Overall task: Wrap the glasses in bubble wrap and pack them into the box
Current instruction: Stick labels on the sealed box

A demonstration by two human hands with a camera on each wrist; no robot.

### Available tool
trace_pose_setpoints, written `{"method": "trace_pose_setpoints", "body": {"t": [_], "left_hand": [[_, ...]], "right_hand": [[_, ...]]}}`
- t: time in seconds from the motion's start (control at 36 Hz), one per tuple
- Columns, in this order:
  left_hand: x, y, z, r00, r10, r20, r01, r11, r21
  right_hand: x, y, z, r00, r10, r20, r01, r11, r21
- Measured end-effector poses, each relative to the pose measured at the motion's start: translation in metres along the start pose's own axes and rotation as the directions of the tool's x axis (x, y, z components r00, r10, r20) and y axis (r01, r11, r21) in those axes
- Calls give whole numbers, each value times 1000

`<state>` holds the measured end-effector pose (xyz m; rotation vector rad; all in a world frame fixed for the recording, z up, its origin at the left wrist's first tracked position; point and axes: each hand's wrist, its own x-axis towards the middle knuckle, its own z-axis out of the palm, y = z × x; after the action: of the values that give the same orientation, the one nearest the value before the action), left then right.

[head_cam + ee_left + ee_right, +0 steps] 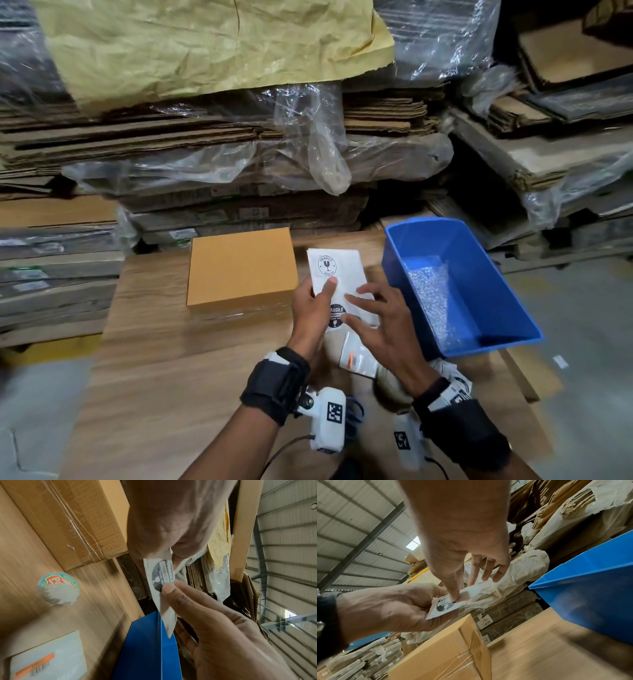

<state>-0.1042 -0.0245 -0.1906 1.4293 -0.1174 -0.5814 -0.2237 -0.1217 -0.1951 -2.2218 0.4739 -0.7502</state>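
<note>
1. A wood-grain worktop stands in a warehouse among stacks of flattened cardboard under clear plastic sheeting.
2. Beyond and left of the left hand, a closed tan cardboard box rests on the worktop.
3. Right of the right hand sits a blue plastic bin with bubble wrap inside.
4. The left hand grips a white sheet of round "FRAGILE" stickers, thumb on top.
5. The right hand's thumb and fingertips touch the sheet at the black sticker, other fingers spread.
</note>
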Motion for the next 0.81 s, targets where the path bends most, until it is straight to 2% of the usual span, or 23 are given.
{"method": "trace_pose_setpoints", "body": {"t": [0.08,0.33,0.42,0.53,0.67,0.81], "left_hand": [[-4,3,-3,999,33,8,-33,999,35],[-14,1,-9,995,99,32,-101,989,106],[-17,-2,-10,996,73,52,-78,991,110],[-18,-4,-11,996,31,84,-42,992,121],[-19,-7,-13,992,-53,114,43,996,81],[-24,-12,-9,994,-72,82,67,996,59]], "right_hand": [[-4,-8,0,1000,5,-13,-4,1000,25],[-8,-20,0,990,135,-28,-133,988,78],[-9,-20,1,988,153,-14,-154,988,-21],[-13,-16,7,998,40,57,-26,975,-221],[-19,-15,8,996,-36,86,62,948,-312],[-20,-16,10,993,36,114,8,931,-364]]}}
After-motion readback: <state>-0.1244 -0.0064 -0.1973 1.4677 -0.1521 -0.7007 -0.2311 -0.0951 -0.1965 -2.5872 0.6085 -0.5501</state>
